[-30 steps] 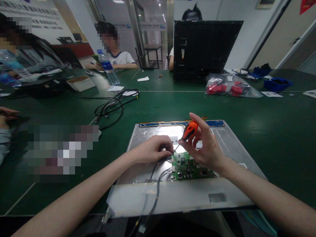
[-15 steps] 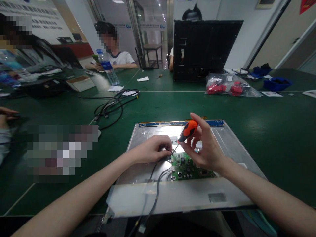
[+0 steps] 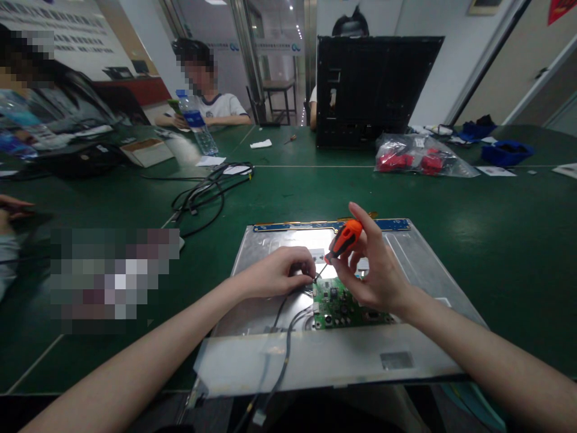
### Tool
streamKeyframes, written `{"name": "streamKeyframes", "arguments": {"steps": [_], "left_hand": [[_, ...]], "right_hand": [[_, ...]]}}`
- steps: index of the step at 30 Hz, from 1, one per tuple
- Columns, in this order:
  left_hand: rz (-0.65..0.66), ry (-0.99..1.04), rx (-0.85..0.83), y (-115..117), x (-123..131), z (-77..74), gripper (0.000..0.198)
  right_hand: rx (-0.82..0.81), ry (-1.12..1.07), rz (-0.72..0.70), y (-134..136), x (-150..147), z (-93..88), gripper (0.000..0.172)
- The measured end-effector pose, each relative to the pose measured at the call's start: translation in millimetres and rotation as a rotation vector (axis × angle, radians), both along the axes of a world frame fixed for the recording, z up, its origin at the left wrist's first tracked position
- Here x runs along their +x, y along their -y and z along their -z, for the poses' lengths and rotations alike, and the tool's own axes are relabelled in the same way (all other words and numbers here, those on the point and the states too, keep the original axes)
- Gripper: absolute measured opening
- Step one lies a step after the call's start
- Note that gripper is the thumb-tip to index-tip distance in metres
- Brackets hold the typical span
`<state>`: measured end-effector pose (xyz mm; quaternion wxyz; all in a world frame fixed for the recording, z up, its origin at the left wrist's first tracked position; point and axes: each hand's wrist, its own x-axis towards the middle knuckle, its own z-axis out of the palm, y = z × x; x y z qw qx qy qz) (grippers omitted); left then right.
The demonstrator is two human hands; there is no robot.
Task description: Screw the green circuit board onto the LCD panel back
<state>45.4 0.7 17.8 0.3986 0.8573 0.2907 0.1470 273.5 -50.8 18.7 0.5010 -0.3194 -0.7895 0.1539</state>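
An orange and black screwdriver (image 3: 346, 238) is gripped in the fingers of my right hand (image 3: 376, 273), its shaft slanting down to the upper left corner of a green circuit board (image 3: 336, 307). My left hand (image 3: 288, 272) is closed beside the screwdriver's tip, thumb and fingers pinched together at the board's corner; whatever lies between them is too small to make out. The board rests on the silver back of a display panel (image 3: 428, 300), which has a blue strip board (image 3: 293, 227) along its far edge. Dark cables (image 3: 287, 355) run from the board's left side over the near edge.
Coiled black cables (image 3: 220, 186) lie beyond the panel to the left. A plastic bag with red items (image 3: 419, 159) and a black monitor housing (image 3: 374, 90) stand farther back. A water bottle (image 3: 196, 123) is near a seated person (image 3: 225, 109). Another person's hand (image 3: 15, 207) shows at left.
My right index finger has lifted slightly at the screwdriver's handle end, and the handle appears turned a little. My left hand stays in place.
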Motion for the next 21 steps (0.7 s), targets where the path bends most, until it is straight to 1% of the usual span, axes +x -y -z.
{"name": "streamKeyframes", "arguments": {"steps": [5,10,21], "left_hand": [[-0.002,-0.003,0.01,0.2,-0.1,-0.2,0.001],[0.002,-0.002,0.015,-0.3,-0.3,-0.5,0.003],[0.005,0.003,0.009,-0.6,-0.9,0.2,0.002]], "right_hand": [[-0.006,0.006,0.013,-1.1,0.3,1.6,0.09],[0.049,0.012,0.044,-3.8,0.4,2.9,0.085],[0.026,-0.009,-0.033,-0.7,-1.2,-0.5,0.093]]}}
